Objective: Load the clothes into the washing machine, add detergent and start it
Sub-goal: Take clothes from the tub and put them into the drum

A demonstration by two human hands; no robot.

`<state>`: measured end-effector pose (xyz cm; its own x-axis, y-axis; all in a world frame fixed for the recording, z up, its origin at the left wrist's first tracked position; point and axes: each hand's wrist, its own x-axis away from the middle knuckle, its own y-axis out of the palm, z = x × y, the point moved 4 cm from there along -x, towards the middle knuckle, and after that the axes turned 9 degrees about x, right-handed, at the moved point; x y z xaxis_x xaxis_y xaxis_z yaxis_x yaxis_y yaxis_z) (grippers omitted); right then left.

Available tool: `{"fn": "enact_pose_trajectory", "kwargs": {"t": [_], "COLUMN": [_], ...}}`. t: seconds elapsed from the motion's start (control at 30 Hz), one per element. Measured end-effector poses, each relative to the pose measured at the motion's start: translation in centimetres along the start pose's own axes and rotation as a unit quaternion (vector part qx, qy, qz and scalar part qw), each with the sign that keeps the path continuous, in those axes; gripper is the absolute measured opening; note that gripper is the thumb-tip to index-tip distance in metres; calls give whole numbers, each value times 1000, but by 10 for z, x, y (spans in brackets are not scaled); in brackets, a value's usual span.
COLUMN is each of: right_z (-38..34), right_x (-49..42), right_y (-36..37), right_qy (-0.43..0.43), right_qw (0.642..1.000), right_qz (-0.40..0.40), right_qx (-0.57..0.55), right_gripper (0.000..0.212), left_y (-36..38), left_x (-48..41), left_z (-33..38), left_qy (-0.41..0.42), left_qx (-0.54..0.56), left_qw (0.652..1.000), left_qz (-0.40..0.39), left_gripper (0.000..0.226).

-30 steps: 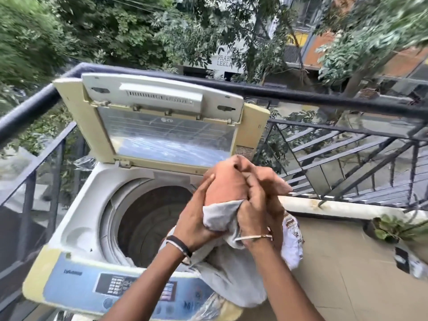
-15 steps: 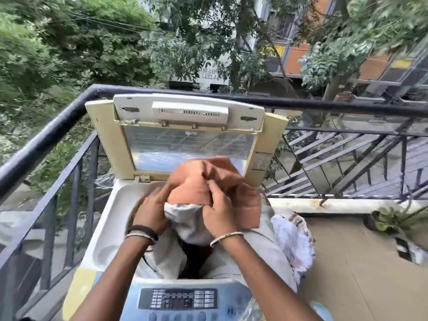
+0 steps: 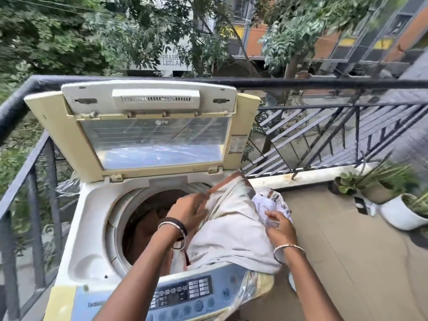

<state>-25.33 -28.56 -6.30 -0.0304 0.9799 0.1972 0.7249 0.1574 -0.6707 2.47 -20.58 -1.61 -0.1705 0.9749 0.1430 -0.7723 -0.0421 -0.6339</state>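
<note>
A top-loading washing machine (image 3: pixel 92 228) stands on a balcony with its lid (image 3: pixel 148 135) raised. Dark reddish cloth lies inside the drum (image 3: pixel 148 228). A pile of clothes, pale grey cloth (image 3: pixel 234 235) with an orange-brown garment (image 3: pixel 234 184) on top, drapes over the machine's right rim. My left hand (image 3: pixel 187 212) grips the orange-brown garment at the drum's right edge; it is blurred. My right hand (image 3: pixel 279 224) pinches a white patterned cloth (image 3: pixel 271 202) at the pile's right side. The blue control panel (image 3: pixel 185 295) runs along the front edge.
A black metal railing (image 3: pixel 301 83) runs behind and to the left of the machine. Potted plants (image 3: pixel 403 212) stand on the tiled floor (image 3: pixel 347 262) at the right. A low white ledge (image 3: pixel 301 179) borders the floor under the railing.
The bundle held high in both hands has come down onto the machine's right rim. My hands have separated: left toward the drum, right out to the pile's right side.
</note>
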Motion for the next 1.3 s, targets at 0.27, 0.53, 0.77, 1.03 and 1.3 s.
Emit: {"fn": "enact_pose_trajectory", "kwargs": {"t": [0.27,0.53,0.77,1.03,1.3], "right_z": [67,16,-156,-207,-113], "right_x": [15,-16,36,78,14], "right_y": [8,-8,26,73,132], "right_qy": [30,33,-212,-382,-222], "right_qw": [982,998,967,904,890], "right_qz": [-183,43,-72,-177,-287], "right_qx": [-27,-31,-121,-73,277], "right_gripper": [40,25,20,9,47], "left_y": [44,56,30,-50,-59], "left_x": [-5,-10,0,52,36], "left_z": [15,17,34,-46,-115], "left_qy": [17,22,90,-31,-233], "left_qx": [39,49,212,197,-81], "left_qw": [999,998,971,924,969], "left_qz": [-27,-39,65,328,0], "left_gripper": [35,50,78,39,88]}}
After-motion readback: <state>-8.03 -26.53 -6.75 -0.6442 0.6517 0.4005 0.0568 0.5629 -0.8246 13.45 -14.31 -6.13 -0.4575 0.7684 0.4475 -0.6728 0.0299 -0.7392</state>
